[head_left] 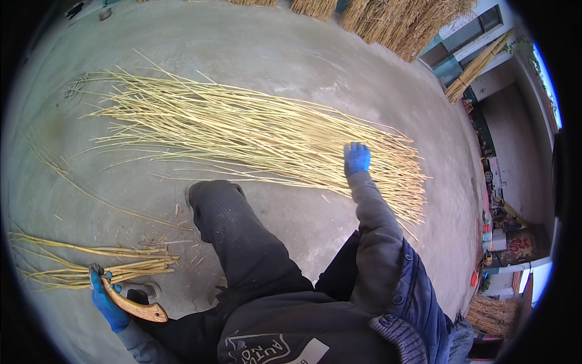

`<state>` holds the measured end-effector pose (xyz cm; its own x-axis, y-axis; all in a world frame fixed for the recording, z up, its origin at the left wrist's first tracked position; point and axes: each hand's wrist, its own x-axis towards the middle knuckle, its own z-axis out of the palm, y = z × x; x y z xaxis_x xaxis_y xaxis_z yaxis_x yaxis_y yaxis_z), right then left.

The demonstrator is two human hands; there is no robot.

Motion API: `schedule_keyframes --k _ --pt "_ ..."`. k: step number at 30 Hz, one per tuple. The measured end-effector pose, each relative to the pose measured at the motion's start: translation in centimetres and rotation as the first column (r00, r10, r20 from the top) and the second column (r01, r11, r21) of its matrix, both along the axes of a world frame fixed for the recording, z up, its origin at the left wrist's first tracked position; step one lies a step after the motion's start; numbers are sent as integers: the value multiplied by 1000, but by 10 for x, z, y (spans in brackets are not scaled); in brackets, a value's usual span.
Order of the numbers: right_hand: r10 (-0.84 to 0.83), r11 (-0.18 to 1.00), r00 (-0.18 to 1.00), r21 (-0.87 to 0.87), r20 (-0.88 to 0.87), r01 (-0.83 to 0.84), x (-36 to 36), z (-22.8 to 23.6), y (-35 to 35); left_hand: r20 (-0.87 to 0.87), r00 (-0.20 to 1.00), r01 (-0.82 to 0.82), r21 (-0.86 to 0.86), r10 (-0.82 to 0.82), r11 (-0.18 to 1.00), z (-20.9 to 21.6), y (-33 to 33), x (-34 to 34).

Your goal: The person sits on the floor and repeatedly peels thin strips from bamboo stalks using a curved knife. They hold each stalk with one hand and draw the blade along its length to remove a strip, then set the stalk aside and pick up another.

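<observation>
My left hand, in a blue glove with a dark fingertip area, is closed around a tool's curved wooden handle. The tool's working end is hidden, so its kind cannot be told. Beside that hand, a small bunch of thicker peeled sticks lies on the ground. My right hand, also in a blue glove, reaches out over a broad spread of long, thin, pale yellow rods. Its fingers are curled toward the rods' thick ends; what they hold cannot be made out. Some rods just left of this hand look blurred.
Concrete floor lies around the rods, with bark scraps and one loose long rod near my knee. Straw-coloured bundles stand at the far right. One bundle leans by a wall. Assorted items line the right side.
</observation>
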<state>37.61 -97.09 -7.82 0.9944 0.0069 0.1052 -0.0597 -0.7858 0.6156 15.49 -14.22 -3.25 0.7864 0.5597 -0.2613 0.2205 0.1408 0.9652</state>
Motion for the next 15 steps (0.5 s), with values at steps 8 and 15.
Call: schedule_keyframes --k 8,15 --pt "415 834 908 421 -53 -356 122 -28 306 -132 991 7 46 -1 999 32 -28 37" --pt "654 622 724 702 -221 -347 174 -29 571 -115 989 -111 -180 91 977 55 -23 40"
